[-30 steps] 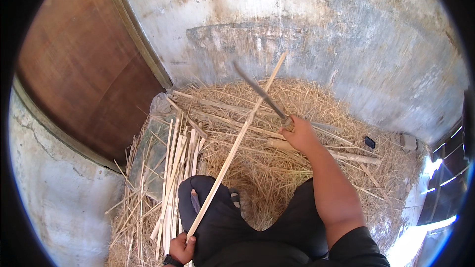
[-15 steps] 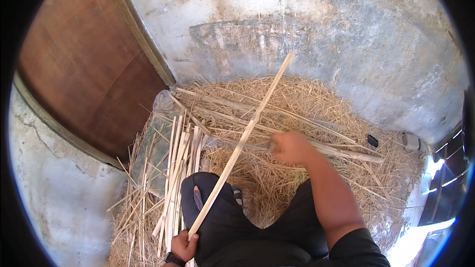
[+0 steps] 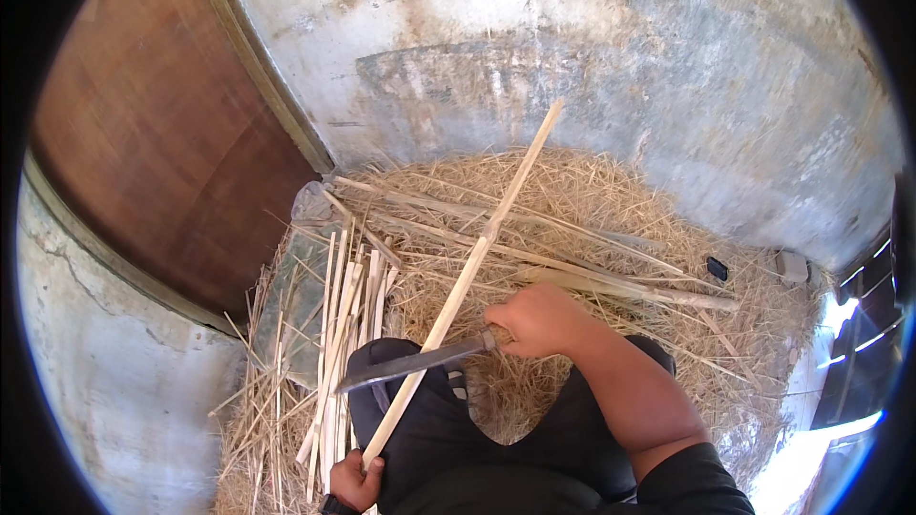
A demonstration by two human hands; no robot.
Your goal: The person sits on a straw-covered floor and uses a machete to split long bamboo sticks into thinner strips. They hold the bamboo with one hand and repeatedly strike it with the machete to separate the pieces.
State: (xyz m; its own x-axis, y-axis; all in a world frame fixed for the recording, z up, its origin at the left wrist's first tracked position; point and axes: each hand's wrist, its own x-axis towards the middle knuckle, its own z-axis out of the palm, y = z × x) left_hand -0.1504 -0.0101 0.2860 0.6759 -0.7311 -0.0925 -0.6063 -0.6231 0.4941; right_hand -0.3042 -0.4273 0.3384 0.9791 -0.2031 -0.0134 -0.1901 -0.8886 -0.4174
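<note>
A long pale bamboo strip point(image 3: 463, 281) slants up and away across my left thigh, with a joint partway along it. My left hand point(image 3: 356, 481) is closed around its near end. In my right hand point(image 3: 539, 321) is the handle of a large knife point(image 3: 420, 360), a machete-like blade. The blade lies across the strip above my left knee and points left, its tip past the strip. I cannot tell how far the edge bites into the strip.
Several cut strips point(image 3: 345, 300) lie in a bundle beside my left leg. Longer bamboo pieces point(image 3: 658, 292) rest on the straw point(image 3: 611, 181) ahead. A small black object point(image 3: 717, 269) and a block point(image 3: 791, 267) sit at right, by the wall point(image 3: 611, 57). A brown door point(image 3: 162, 133) stands left.
My right hand has drawn the knife nearer to me and left, down along the strip, so the blade now shows plainly across it. My left hand stays at the near end.
</note>
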